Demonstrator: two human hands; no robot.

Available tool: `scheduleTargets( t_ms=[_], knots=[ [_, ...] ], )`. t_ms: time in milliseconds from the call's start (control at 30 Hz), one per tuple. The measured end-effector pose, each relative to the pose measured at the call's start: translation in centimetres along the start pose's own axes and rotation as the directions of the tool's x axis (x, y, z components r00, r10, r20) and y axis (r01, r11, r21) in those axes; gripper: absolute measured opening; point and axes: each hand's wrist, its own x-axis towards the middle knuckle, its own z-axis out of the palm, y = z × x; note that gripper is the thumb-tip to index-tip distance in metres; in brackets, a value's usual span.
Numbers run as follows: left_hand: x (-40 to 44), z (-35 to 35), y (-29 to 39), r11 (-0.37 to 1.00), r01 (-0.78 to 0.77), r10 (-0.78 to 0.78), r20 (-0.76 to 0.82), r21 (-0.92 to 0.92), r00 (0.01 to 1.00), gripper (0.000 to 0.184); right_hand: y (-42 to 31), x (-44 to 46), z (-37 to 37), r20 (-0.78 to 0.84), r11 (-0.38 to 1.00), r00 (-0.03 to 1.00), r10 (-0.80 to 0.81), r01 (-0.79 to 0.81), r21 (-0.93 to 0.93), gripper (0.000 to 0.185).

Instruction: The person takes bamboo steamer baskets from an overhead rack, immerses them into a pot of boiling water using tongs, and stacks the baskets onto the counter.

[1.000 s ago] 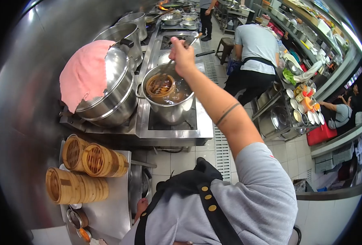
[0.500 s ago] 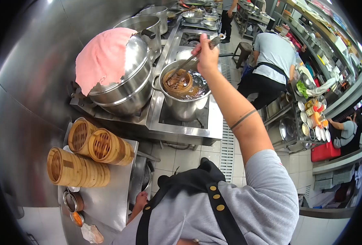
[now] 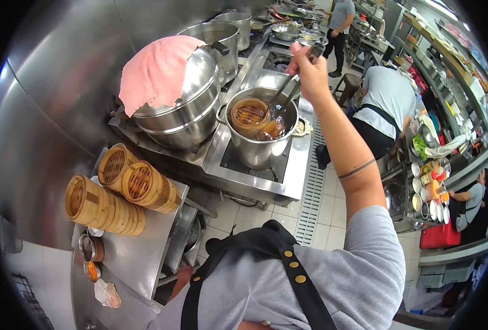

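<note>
My right hand [image 3: 310, 69] is closed around the top of long metal tongs [image 3: 280, 94] above a steel pot [image 3: 258, 148]. The tongs' two arms look spread, with their lower ends down in the pot. Inside it, a round bamboo steamer basket [image 3: 249, 113] with a slatted base sits tilted in brownish, bubbling liquid, beside the tongs. Whether the tongs touch the basket is unclear. My left hand [image 3: 184, 275] is low beside the steel side table, blurred and partly hidden by my apron; its fingers do not show clearly.
Left of the pot stands a large lidded steel steamer [image 3: 183, 124] under a pink cloth [image 3: 153, 74]. Stacked bamboo baskets [image 3: 103, 206] occupy the side table [image 3: 139, 245]. Tall pots [image 3: 222, 38] line the back. A co-worker [image 3: 387, 102] bends at the right-hand counter.
The tongs have gone from inside the basket to its right side, with their arms spreading apart. The basket tilts slightly differently. My view has shifted, moving the scene rightward.
</note>
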Motion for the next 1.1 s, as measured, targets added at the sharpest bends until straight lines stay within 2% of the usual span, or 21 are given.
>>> scheduleTargets(
  t_ms=[100,133,200,233,267,300,333,400,433,467,533,567,633,667,733,767,900,967,1000,1067,1100],
  knots=[
    [0.5,0.8,1.9,0.986,0.016,-0.049,-0.196,-0.165,0.979,0.016,1.1,0.5,0.5,-0.004,0.993,0.994,0.11,-0.109,0.033,0.037],
    [0.6,0.6,2.7,0.987,0.023,-0.054,-0.195,-0.16,0.979,0.016,1.9,0.9,0.4,-0.011,0.995,0.995,0.096,-0.095,0.037,0.037],
    [1.2,-0.6,5.0,0.83,0.273,-0.311,0.002,-0.487,0.95,0.019,2.6,1.5,0.1,0.005,0.975,0.988,0.155,-0.154,0.162,0.038],
    [2.1,-1.7,5.9,0.829,0.282,-0.32,0.004,-0.483,0.947,0.019,2.6,1.6,0.1,0.01,0.973,0.987,0.159,-0.158,0.17,0.038],
    [3.4,-3.2,6.7,0.283,0.57,-0.541,0.362,-0.771,0.759,0.023,2.5,1.9,0.1,0.025,0.963,0.98,0.196,-0.197,0.185,0.038],
    [4.3,-4.1,7.4,-0.389,0.624,-0.457,0.731,-0.677,0.507,0.028,2.5,2.2,0.0,0.041,0.952,0.972,0.231,-0.235,0.199,0.039],
    [4.6,-3.5,7.9,-0.393,0.621,-0.466,0.729,-0.678,0.501,0.028,2.6,2.5,-0.3,0.048,0.949,0.971,0.233,-0.238,0.207,0.039],
    [5.2,-1.3,9.0,-0.521,0.691,-0.501,0.835,-0.501,0.228,0.033,3.0,3.1,-1.0,0.376,0.972,0.919,0.122,-0.187,0.142,0.04],
    [5.1,-1.9,10.5,-0.55,0.624,-0.508,0.816,-0.554,0.276,0.035,3.0,3.4,-1.4,0.515,0.964,0.849,0.116,-0.22,0.145,0.038],
    [4.8,-2.4,12.4,-0.557,0.621,-0.511,0.817,-0.551,0.267,0.035,3.2,3.4,-1.5,0.521,0.962,0.845,0.119,-0.229,0.151,0.038],
    [3.6,-1.8,14.6,-0.493,0.624,-0.567,0.768,-0.606,0.297,0.034,2.3,2.8,-0.9,0.39,0.998,0.921,-0.005,0.028,-0.052,0.037],
    [3.3,-1.3,15.8,-0.501,0.621,-0.569,0.77,-0.603,0.29,0.034,1.7,2.2,-0.8,0.307,1.0,0.952,0.006,-0.001,-0.017,0.035],
    [1.2,3.4,18.7,-0.224,0.658,-0.717,0.579,-0.719,0.389,0.026,1.5,1.6,-0.5,0.216,0.995,0.974,0.064,-0.079,0.06,0.032],
    [0.7,4.0,19.7,-0.239,0.658,-0.717,0.586,-0.714,0.376,0.026,1.4,1.2,-0.4,0.115,0.98,0.985,0.128,-0.144,0.138,0.03],
    [0.2,3.5,20.4,0.172,0.71,-0.488,0.567,-0.683,0.664,0.022,1.1,1.0,-0.3,0.061,0.981,0.988,0.145,-0.152,0.123,0.027],
    [-0.1,3.6,20.7,0.184,0.632,-0.411,0.525,-0.753,0.746,0.023,1.3,1.1,-0.3,0.008,0.978,0.986,0.169,-0.168,0.12,0.027],
    [0.1,3.2,22.4,0.366,0.693,-0.483,0.51,-0.621,0.712,0.023,3.3,2.1,-0.7,-0.089,0.976,0.978,0.189,-0.176,0.131,0.029],
    [-0.6,4.8,23.5,0.491,0.72,-0.695,0.278,-0.49,0.663,0.023,3.9,2.4,-0.5,-0.087,0.973,0.98,0.181,-0.166,0.163,0.031],
    [-0.5,4.4,23.1,0.482,0.707,-0.682,0.285,-0.518,0.674,0.024,4.2,2.4,-0.6,-0.079,0.973,0.98,0.18,-0.166,0.164,0.031],
    [1.5,0.9,23.0,0.458,0.679,-0.655,0.298,-0.573,0.694,0.027,4.9,2.5,-1.2,0.127,0.968,0.978,0.167,-0.186,0.167,0.033],
    [3.6,-1.8,23.1,-0.324,0.605,-0.634,0.641,-0.728,0.432,0.033,5.1,2.3,-1.1,0.203,0.982,0.972,0.122,-0.148,0.117,0.035]
  ],
)
